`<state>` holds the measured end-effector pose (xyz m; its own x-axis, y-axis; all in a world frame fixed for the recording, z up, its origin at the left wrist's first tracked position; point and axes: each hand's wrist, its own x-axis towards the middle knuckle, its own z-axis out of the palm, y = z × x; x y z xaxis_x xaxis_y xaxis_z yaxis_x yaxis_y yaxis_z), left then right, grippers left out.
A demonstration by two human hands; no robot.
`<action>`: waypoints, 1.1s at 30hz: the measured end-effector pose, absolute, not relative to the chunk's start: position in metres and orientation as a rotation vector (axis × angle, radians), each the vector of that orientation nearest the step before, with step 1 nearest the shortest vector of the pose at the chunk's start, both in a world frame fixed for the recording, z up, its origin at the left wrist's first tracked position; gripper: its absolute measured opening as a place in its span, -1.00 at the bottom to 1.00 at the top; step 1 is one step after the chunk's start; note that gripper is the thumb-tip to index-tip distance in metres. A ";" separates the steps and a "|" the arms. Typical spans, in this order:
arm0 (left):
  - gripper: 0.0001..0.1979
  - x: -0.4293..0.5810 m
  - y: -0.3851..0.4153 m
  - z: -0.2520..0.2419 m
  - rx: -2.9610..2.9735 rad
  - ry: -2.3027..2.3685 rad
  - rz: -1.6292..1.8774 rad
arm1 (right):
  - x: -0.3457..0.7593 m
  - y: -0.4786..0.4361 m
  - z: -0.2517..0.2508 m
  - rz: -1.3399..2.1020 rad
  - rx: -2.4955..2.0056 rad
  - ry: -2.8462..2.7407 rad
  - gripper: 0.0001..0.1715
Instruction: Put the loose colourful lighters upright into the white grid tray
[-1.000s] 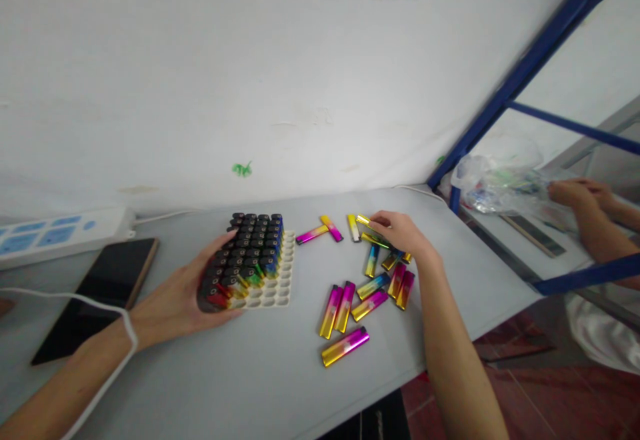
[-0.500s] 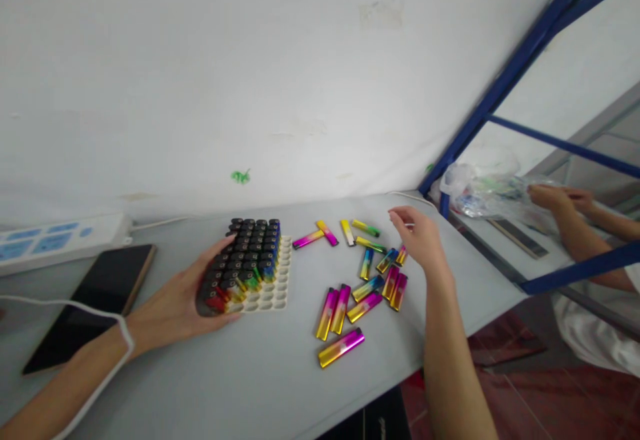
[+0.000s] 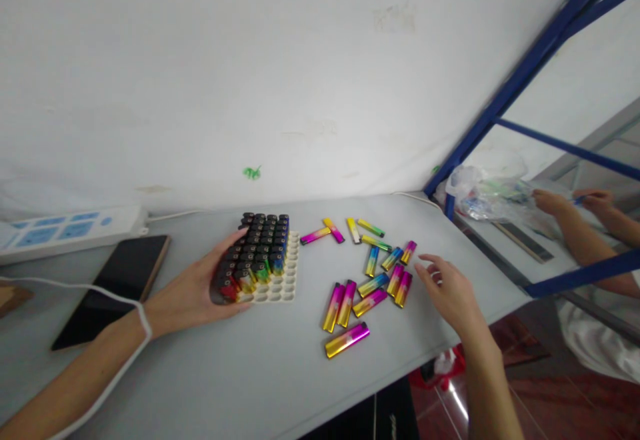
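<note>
A: Right hand [image 3: 447, 290] has come in toward the near edge, now just right of the loose lighters [image 3: 373, 284]. Holding anything?

B: Nothing I can see. Fingers loosely bent, parted, clear of every lighter. Left hand [image 3: 187, 293] is clasped round the left side of the standing lighters [image 3: 260, 247].

A: How far along, by your eye?

B: Well past half, I'd judge. Pale tray [image 3: 287, 280] is packed on its left, black tops up. Bare holes along the right and near edges.

A: And outside it?

B: About fifteen lie scattered on the tabletop [image 3: 270, 373], between tray and right hand.
</note>
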<state>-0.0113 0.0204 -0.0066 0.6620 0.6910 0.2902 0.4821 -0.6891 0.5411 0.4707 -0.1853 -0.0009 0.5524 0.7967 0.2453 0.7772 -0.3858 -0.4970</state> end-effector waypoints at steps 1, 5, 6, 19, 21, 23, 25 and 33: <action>0.20 -0.012 0.021 -0.006 2.459 0.914 0.673 | 0.465 -0.186 -0.004 0.086 -2.255 -1.252 -0.37; 0.23 -0.014 0.023 -0.008 2.473 0.916 0.643 | 0.444 -0.181 -0.009 0.159 -2.331 -1.233 -0.46; 0.24 -0.014 0.024 -0.009 2.477 0.920 0.635 | 0.441 -0.179 -0.008 0.154 -2.337 -1.220 -0.49; 0.25 -0.015 0.028 -0.012 2.477 0.868 0.600 | 0.439 -0.181 -0.001 0.253 -2.177 -1.010 -0.65; 0.22 -0.015 0.027 -0.009 2.477 0.863 0.589 | 0.432 -0.182 -0.001 0.326 -2.010 -0.902 -0.50; 0.24 -0.015 0.027 -0.008 2.477 0.858 0.604 | 0.418 -0.178 0.003 0.438 -1.784 -0.798 -0.37; 0.26 -0.016 0.028 -0.010 2.482 0.853 0.610 | 0.399 -0.167 0.011 0.577 -1.563 -0.733 -0.33; 0.25 -0.017 0.027 -0.010 2.494 0.849 0.613 | 0.325 -0.075 0.065 1.110 -1.029 -0.915 -0.32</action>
